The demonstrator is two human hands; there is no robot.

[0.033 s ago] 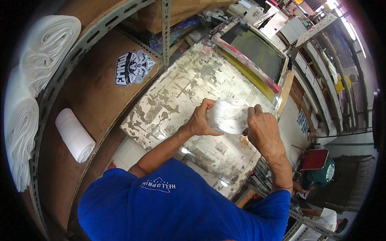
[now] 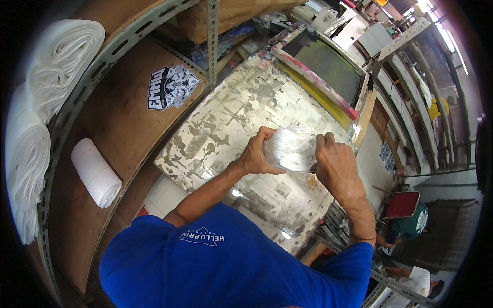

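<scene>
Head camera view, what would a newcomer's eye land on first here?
Probably the bright white bundle near the middle, between the person's left hand and right hand. Next might come the blotchy, peeling tabletop beneath it, with a pink-stained screen-printing frame at its far right. On the brown shelf at left, a black-and-white graphic also stands out.
</scene>
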